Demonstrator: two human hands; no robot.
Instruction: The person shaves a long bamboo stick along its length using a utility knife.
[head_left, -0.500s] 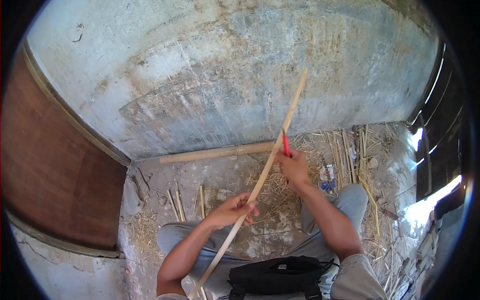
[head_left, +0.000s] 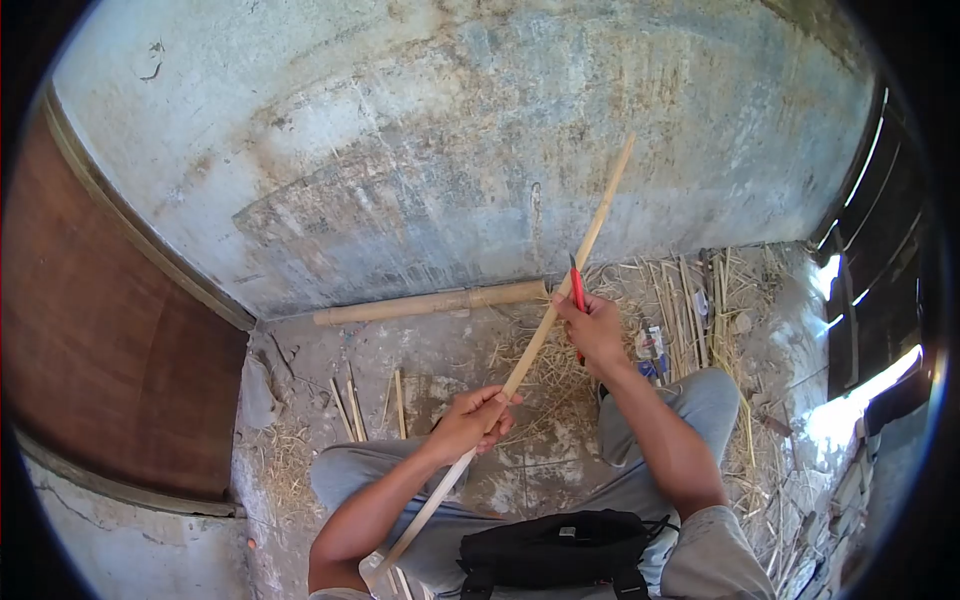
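Stained wall (head_left: pixel 400 160) ahead, a strip (head_left: pixel 605 205) slants away rightward, left hand (head_left: pixel 465 424) clasping it nearer, right hand (head_left: pixel 598 336) farther, gripping a knife (head_left: pixel 578 288).

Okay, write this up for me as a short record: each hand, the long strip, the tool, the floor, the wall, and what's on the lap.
left hand: closed around the pale strip
right hand: grips the red tool, fingers by the strip
pale strip: long, slanting, upper end tapered
red tool: narrow, dark tip by the strip; contact unclear
floor: curly shavings; thin sticks at right
wall: stained; thick pole along its base
lap: black bag
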